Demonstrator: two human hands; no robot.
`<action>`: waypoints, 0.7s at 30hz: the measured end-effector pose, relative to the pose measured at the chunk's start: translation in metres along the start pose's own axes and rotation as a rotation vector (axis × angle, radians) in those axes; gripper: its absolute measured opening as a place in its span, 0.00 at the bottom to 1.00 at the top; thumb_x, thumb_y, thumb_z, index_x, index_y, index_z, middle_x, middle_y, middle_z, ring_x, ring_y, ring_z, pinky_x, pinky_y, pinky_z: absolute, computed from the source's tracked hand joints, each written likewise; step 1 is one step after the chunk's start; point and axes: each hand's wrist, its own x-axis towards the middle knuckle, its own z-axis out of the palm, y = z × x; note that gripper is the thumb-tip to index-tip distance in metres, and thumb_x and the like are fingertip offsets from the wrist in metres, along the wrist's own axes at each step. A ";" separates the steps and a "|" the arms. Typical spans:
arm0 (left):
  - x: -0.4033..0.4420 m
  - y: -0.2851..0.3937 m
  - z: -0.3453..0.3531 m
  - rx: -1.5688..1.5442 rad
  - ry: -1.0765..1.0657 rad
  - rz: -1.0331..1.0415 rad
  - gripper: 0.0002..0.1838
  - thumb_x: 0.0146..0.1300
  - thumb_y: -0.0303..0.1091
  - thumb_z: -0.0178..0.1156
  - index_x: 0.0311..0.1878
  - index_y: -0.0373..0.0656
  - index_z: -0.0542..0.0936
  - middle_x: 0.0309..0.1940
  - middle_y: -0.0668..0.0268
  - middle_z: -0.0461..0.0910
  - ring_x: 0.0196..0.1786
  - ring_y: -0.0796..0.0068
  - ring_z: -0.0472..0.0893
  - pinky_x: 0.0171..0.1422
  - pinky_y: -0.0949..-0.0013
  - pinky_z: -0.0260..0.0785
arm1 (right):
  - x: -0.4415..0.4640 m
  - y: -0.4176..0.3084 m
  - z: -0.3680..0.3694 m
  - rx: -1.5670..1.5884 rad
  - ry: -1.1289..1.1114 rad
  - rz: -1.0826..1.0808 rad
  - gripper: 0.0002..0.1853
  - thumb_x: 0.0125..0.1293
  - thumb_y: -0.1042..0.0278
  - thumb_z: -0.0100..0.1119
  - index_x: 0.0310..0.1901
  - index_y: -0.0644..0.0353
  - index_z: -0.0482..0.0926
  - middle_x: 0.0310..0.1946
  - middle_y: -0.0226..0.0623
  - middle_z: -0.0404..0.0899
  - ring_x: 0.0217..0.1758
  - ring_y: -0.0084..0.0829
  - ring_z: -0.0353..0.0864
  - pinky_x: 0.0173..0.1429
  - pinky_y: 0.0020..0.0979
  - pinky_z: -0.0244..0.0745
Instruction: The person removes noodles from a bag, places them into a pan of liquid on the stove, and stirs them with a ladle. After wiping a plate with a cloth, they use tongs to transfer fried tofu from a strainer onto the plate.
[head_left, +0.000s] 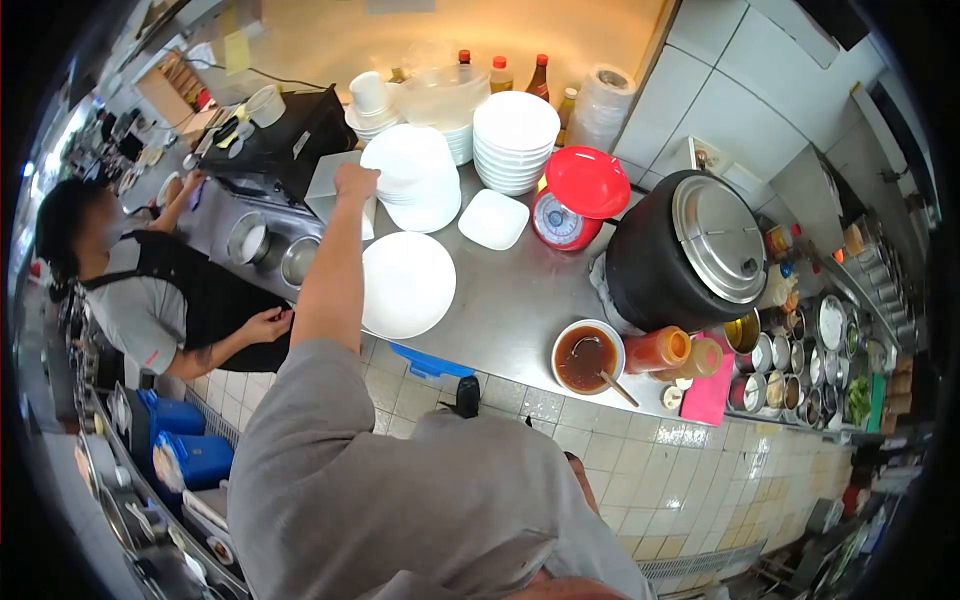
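Observation:
My left hand (357, 181) reaches forward, closed, between a grey metal box (326, 190) and the left edge of stacked white plates (409, 163). What its fingers hold, if anything, is hidden. Nearer me, a single large white plate (409, 286) lies on the steel counter (500, 310), beside my left forearm. A square white dish (494, 220) lies to the right of the stack. Only a sliver of skin, my right hand or arm (581, 480), shows past the shirt's edge; its fingers cannot be seen.
A bowl of brown sauce (586, 357) with a spoon stands near the counter's front edge, by squeeze bottles (658, 351). Behind are a black soup warmer (670, 250), a red scale (566, 219) and stacked bowls (516, 140). A co-worker (150, 290) stands at left.

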 end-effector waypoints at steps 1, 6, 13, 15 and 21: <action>0.005 -0.011 0.008 0.006 -0.012 0.016 0.23 0.65 0.48 0.66 0.48 0.34 0.83 0.46 0.47 0.87 0.50 0.46 0.87 0.51 0.54 0.80 | -0.009 -0.012 0.005 0.024 0.004 0.032 0.21 0.73 0.52 0.54 0.54 0.59 0.86 0.51 0.51 0.86 0.56 0.51 0.85 0.60 0.41 0.79; -0.059 0.005 -0.040 -1.311 -0.016 -0.188 0.11 0.68 0.35 0.61 0.47 0.39 0.83 0.36 0.62 0.85 0.42 0.60 0.87 0.41 0.52 0.79 | -0.035 -0.047 0.021 0.094 0.026 0.095 0.21 0.73 0.53 0.54 0.54 0.59 0.86 0.51 0.51 0.86 0.55 0.51 0.85 0.60 0.41 0.80; -0.110 0.014 -0.106 -0.722 0.703 0.445 0.07 0.65 0.29 0.58 0.39 0.34 0.78 0.35 0.53 0.85 0.37 0.64 0.86 0.44 0.60 0.77 | -0.051 -0.065 0.030 0.119 -0.009 0.064 0.21 0.73 0.53 0.55 0.54 0.60 0.86 0.51 0.51 0.87 0.55 0.51 0.85 0.59 0.41 0.80; -0.128 0.017 -0.110 -0.987 0.632 0.337 0.07 0.67 0.26 0.56 0.43 0.34 0.79 0.40 0.57 0.86 0.41 0.70 0.84 0.49 0.64 0.76 | -0.052 -0.070 0.028 0.120 -0.040 0.025 0.20 0.73 0.53 0.56 0.54 0.60 0.86 0.50 0.51 0.87 0.55 0.51 0.86 0.59 0.41 0.80; -0.212 0.073 -0.072 -1.541 0.154 0.497 0.18 0.68 0.23 0.54 0.61 0.33 0.76 0.52 0.58 0.83 0.55 0.68 0.82 0.62 0.68 0.73 | -0.067 -0.155 -0.036 0.205 -0.089 -0.210 0.20 0.73 0.54 0.57 0.54 0.61 0.85 0.50 0.51 0.87 0.55 0.51 0.86 0.59 0.41 0.80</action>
